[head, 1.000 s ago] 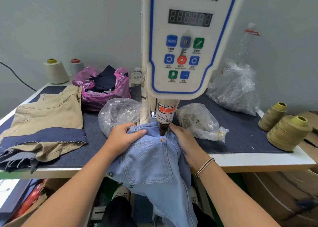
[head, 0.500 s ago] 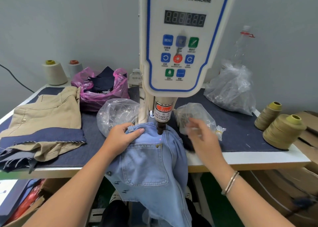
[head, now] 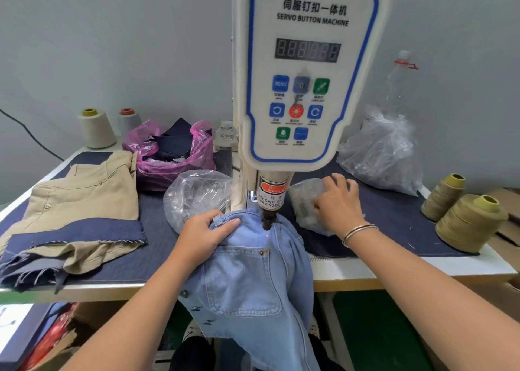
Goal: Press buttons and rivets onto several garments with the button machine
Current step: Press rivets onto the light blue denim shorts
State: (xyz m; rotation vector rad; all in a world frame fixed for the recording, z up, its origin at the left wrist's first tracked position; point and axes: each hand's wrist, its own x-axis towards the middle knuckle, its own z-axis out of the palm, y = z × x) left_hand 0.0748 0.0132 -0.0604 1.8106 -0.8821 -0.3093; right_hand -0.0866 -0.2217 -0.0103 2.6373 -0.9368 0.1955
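One button machine (head: 306, 72), a white moulded head with blue trim, seven coloured keys and a dark display, stands over the worktop (head: 394, 269). Its dark punch (head: 266, 221) sits just above one pale blue denim garment (head: 253, 275), which drapes over the worktop's front edge and bears one brass rivet (head: 262, 253) at a stitched pocket corner. The left hand (head: 206, 235), its grip flat with straight fingers, presses the denim just left of the punch. The right hand (head: 339, 204), fingers curled, grips one crinkled clear bag (head: 305, 201) right of the punch. Left of the left grip: another clear bag (head: 194, 196), one pink bag (head: 171, 156), folded tan trousers (head: 81, 196). Four thread cones: two pale (head: 97, 130), two olive (head: 470, 221).
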